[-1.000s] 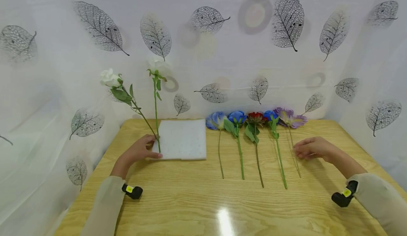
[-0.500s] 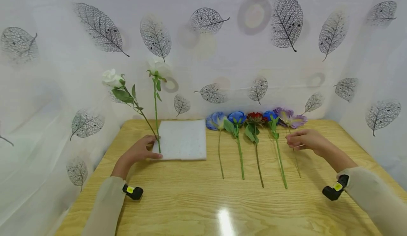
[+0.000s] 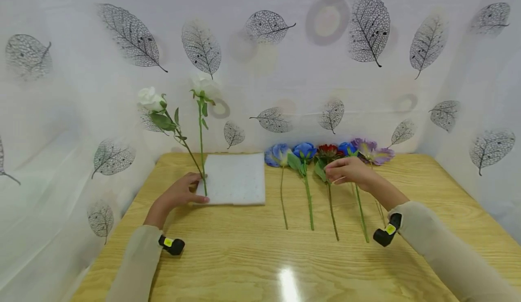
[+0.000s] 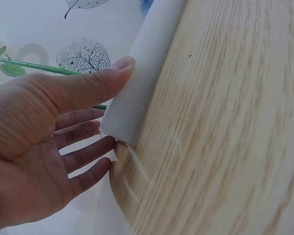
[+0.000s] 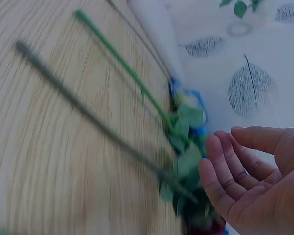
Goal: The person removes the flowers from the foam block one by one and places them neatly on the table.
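Note:
My left hand (image 3: 179,193) (image 4: 44,142) grips the left end of a white foam block (image 3: 238,180) (image 4: 139,93), thumb on its front edge and fingers at its left side. Two white roses stand at the block's left part: one upright (image 3: 201,134), the other (image 3: 151,100) leaning left. Held above the row of lying flowers, my right hand (image 3: 352,173) (image 5: 264,181) has loosely bent fingers and nothing in them. Its fingertips are near the red flower (image 3: 325,152) and that flower's leaves (image 5: 186,166); contact cannot be told.
Left of the red flower lie a pale blue flower (image 3: 278,154) and a blue rose (image 3: 304,150). Right of it are another blue rose (image 3: 347,148) and a purple flower (image 3: 378,154), stems toward me. A leaf-print curtain (image 3: 268,67) rises behind the table (image 3: 228,257).
My right hand has moved left from beside the purple flower's stem to above the red flower. The leaning white rose has swung slightly right. The left hand stays at the foam.

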A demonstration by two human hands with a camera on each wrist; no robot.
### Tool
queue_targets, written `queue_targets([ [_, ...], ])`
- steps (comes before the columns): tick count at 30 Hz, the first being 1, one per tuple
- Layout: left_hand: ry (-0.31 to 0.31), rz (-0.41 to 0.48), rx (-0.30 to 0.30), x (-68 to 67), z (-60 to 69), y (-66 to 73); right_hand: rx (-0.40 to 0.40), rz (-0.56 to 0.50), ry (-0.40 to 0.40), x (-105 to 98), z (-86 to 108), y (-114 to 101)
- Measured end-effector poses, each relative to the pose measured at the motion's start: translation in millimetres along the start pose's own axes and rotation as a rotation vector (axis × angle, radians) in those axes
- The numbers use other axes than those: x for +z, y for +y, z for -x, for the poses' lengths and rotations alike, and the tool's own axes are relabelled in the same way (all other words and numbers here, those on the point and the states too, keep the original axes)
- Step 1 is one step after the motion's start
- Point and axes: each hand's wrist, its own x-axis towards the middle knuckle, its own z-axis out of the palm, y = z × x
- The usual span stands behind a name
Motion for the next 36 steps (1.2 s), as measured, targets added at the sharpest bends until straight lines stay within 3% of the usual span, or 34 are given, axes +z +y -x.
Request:
queue_targets([
  [8,0.002,-0.002,0.024,-0.4,-1.4,-1.2,-0.070,-0.040,-0.072,65.5,-36.8,-40.0],
  [21,0.008,-0.004,0.026,-0.1,-1.8,-2.5,-0.207,-0.261,-0.185,175.6,-80.5,-95.2],
  [28,0.016,-0.031,-0.019,-0.1,-4.3,-1.7,-0.240,-0.283,-0.222,214.5,-91.7,-111.0],
  [36,0.017,-0.024,0.001,-1.3,-3.8,-2.1,-0.247,-0.324,-0.219,241.9,-104.7,-119.0],
])
